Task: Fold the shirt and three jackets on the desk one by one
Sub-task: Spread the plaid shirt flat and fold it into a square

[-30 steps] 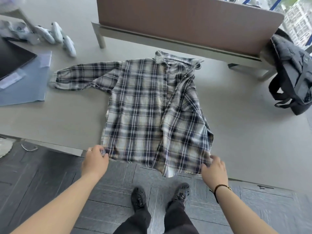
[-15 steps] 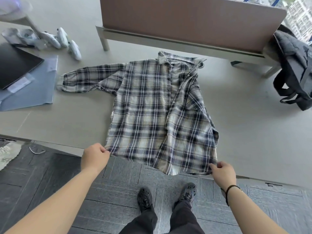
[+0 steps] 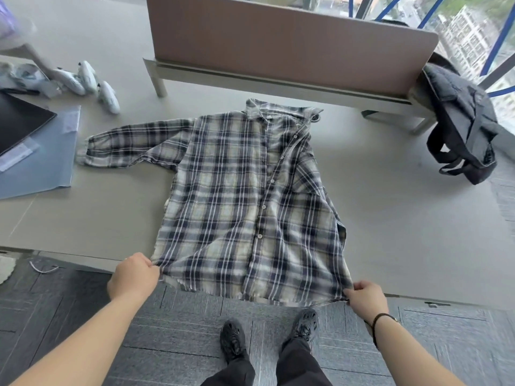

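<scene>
We have the plaid shirt [image 3: 245,201] spread front-up on the counter [image 3: 390,218], collar toward the far divider panel [image 3: 278,43], its hem hanging just over the near edge. Our left hand [image 3: 133,277] pinches the left hem corner and our right hand [image 3: 365,299] pinches the right one, fingers clenched on cloth on both sides.

We judge the main risk to be the hem. It already overhangs the edge, so a further pull toward us could drag the whole shirt off the counter and onto the floor. An uneven tug, one hand harder than the other, would likely skew the placket and leave the body crooked for the fold. The right side is already doubled over on itself with the sleeve tucked under or hidden, and tension there may set a lumpy crease. The left sleeve [image 3: 128,146] lies stretched out with its cuff touching or just beside the blue sheet [image 3: 41,162], so it could snag that sheet if swept inward.

Counting: one shirt laid out; one dark garment or bag [image 3: 462,126] heaped at the right, which we cannot tell apart as a jacket; three white handheld devices [image 3: 89,82] at the far left; two hands. We do not see three separate jackets.
</scene>
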`<action>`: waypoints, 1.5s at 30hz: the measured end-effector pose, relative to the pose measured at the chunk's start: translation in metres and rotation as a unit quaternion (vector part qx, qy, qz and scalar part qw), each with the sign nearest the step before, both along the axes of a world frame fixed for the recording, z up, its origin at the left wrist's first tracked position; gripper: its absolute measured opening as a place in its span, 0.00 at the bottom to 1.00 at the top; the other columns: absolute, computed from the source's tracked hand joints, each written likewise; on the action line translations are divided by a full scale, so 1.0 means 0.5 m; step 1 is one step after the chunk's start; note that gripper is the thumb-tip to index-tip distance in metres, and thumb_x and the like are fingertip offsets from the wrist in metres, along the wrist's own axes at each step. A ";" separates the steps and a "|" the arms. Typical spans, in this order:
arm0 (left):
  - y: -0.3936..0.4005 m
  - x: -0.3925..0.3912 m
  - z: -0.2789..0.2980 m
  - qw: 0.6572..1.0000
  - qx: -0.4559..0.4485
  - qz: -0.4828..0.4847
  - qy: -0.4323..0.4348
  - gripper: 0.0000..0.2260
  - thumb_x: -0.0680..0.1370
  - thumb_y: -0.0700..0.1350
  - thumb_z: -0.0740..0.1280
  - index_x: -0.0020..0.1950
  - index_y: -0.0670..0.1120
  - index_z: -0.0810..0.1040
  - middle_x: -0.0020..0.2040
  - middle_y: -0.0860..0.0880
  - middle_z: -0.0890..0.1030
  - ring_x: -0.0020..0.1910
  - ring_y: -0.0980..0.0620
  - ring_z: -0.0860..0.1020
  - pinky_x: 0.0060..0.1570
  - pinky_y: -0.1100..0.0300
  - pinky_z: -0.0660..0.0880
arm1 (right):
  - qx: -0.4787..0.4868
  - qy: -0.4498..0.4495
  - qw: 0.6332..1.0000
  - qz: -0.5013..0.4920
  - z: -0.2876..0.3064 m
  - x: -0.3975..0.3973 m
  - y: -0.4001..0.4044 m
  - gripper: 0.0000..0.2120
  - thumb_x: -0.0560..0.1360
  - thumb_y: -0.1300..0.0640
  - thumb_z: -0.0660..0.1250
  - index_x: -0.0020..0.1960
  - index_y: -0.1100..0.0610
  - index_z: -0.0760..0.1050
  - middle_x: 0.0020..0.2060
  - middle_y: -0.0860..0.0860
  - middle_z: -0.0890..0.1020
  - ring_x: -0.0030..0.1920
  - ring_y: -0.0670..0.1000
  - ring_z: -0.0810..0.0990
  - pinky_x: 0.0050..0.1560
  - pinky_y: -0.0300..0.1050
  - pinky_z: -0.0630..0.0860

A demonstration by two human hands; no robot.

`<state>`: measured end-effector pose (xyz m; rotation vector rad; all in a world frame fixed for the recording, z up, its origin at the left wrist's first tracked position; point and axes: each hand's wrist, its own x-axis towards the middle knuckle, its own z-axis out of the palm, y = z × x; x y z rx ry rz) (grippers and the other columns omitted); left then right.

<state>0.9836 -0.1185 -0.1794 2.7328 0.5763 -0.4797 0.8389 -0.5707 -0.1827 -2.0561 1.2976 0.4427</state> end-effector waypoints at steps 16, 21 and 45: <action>-0.495 0.138 0.091 0.941 -0.173 -0.288 -0.050 0.22 0.82 0.54 0.61 0.76 0.50 0.66 0.76 0.50 0.65 0.65 0.49 0.74 0.57 0.51 0.77 | -0.003 -0.103 0.988 0.112 0.078 0.180 -0.060 0.17 0.82 0.56 0.61 0.70 0.54 0.71 0.64 0.53 0.77 0.61 0.54 0.76 0.63 0.51 0.74; -0.577 0.205 0.079 0.952 -0.160 -0.261 -0.027 0.23 0.82 0.54 0.62 0.76 0.51 0.64 0.77 0.51 0.63 0.46 0.53 0.77 0.43 0.56 0.76 | 0.002 -0.019 0.989 0.147 0.023 0.258 -0.147 0.20 0.78 0.56 0.66 0.69 0.52 0.71 0.62 0.53 0.76 0.56 0.55 0.79 0.49 0.45 0.74; -0.721 0.346 -0.016 0.944 0.075 -0.307 0.095 0.31 0.82 0.64 0.55 0.81 0.52 0.54 0.80 0.45 0.60 0.75 0.43 0.67 0.64 0.47 0.75 | -0.142 0.000 0.952 0.270 0.006 0.417 -0.510 0.05 0.77 0.52 0.64 0.46 0.51 0.70 0.46 0.52 0.82 0.45 0.59 0.79 0.41 0.48 0.74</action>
